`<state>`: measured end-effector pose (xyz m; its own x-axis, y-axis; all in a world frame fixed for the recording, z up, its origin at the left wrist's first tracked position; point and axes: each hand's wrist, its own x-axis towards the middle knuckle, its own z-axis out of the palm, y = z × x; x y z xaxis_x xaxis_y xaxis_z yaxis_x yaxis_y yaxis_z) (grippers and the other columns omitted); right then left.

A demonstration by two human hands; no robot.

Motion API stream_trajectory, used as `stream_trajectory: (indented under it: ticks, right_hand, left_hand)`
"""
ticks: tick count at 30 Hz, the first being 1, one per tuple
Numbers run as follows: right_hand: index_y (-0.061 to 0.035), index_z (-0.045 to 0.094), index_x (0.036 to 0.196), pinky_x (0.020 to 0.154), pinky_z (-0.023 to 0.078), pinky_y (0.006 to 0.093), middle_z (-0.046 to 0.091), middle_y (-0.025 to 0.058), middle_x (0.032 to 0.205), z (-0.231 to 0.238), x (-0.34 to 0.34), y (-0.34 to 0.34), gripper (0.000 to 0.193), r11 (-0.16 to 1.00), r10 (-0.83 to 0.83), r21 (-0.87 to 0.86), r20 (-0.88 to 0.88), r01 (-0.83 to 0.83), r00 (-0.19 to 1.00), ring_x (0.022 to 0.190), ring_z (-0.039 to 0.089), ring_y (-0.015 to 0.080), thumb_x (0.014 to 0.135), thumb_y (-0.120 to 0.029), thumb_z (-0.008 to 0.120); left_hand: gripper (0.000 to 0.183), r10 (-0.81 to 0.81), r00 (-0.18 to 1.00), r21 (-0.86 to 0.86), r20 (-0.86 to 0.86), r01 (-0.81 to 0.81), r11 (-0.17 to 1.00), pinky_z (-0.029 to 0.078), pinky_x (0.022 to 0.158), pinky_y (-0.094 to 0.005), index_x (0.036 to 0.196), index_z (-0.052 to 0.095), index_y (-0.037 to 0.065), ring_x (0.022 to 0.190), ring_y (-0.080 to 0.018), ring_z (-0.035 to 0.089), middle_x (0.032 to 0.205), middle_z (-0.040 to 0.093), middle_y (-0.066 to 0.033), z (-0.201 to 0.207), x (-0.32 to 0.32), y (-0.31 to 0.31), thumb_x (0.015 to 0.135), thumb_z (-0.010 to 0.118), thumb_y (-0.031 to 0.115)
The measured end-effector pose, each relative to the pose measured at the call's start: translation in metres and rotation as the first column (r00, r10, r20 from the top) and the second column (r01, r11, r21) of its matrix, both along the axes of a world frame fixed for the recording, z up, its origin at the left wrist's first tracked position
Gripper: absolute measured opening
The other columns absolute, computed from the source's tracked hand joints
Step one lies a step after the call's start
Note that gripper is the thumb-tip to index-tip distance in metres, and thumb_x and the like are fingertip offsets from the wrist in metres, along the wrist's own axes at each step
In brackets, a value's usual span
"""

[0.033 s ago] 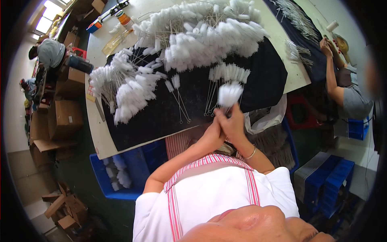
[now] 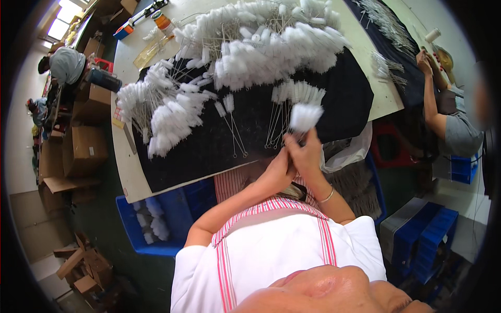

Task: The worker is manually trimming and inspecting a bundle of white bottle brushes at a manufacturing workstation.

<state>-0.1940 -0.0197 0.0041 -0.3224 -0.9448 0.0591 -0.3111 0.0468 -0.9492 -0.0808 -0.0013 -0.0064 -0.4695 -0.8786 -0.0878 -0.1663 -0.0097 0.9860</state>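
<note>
My right hand [image 2: 306, 155] is closed round a bundle of white-bristled wire brushes [image 2: 307, 118], their fluffy heads pointing up and slightly blurred. Against it, lower and to the left, rests my left hand [image 2: 278, 171] with its fingers curled in; what they grip is hidden. Just beyond the hands, a small row of wire-handled brushes [image 2: 297, 92] lies on the black cloth [image 2: 209, 151], looped ends toward me. Two or three loose brushes [image 2: 230, 122] lie further left. Larger heaps of the same brushes [image 2: 271, 57] cover the far side, with another heap [image 2: 175, 117] at the left.
A blue bin [image 2: 180, 208] holding white brushes stands below the table's front edge. At the right are a white plastic bag [image 2: 349, 151] and grey bristly pieces [image 2: 360, 188]. A co-worker's hands [image 2: 424, 61] work at the far right. Cardboard boxes [image 2: 86, 148] stack at left.
My right hand has shifted a little up and to the right with the brush bundle, drawing slightly away from my left hand. The brushes on the cloth look unmoved.
</note>
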Motion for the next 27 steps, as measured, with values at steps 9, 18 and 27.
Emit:
stream_trajectory:
  ticks: [9, 18, 27]
  right_hand:
    - [0.0057, 0.047, 0.115, 0.070, 0.050, 0.0397, 0.064, 0.0221, 0.090, -0.006, -0.027, -0.068, 0.063, 0.984, -0.171, -0.084, -0.234, 0.155, 0.957, 0.082, 0.064, 0.0368, 0.072, -0.031, 0.075]
    - [0.0121, 0.042, 0.123, 0.059, 0.050, 0.0359, 0.061, 0.0182, 0.078, -0.037, -0.034, -0.056, 0.075, 0.994, -0.107, -0.016, -0.429, 0.111, 0.897, 0.067, 0.062, 0.0286, 0.072, -0.033, 0.076]
    - [0.0016, 0.058, 0.108, 0.053, 0.044, 0.0314, 0.051, 0.0064, 0.068, -0.026, -0.028, -0.029, 0.042, 0.972, -0.119, -0.233, -0.467, 0.008, 0.876, 0.058, 0.051, 0.0185, 0.076, -0.022, 0.072]
  left_hand:
    - [0.049, 0.304, 0.946, -0.058, 0.109, -0.300, 0.952, 0.047, 0.074, -0.0277, 0.123, 0.041, -0.003, 0.085, -0.0159, 0.055, 0.107, 0.052, -0.0142, -0.004, 0.002, -0.034, 0.081, 0.064, 0.010]
    - [0.031, 0.756, 0.561, -0.504, 0.336, -0.571, 0.648, 0.047, 0.065, -0.0337, 0.100, 0.057, 0.003, 0.072, -0.0227, 0.055, 0.087, 0.054, -0.0101, -0.024, 0.078, -0.055, 0.077, 0.068, 0.020]
    - [0.037, 0.633, 0.243, -0.613, 0.735, -0.163, 0.773, 0.051, 0.063, -0.0389, 0.079, 0.061, 0.005, 0.075, -0.0297, 0.062, 0.081, 0.060, -0.0099, -0.039, 0.099, -0.073, 0.072, 0.070, 0.041]
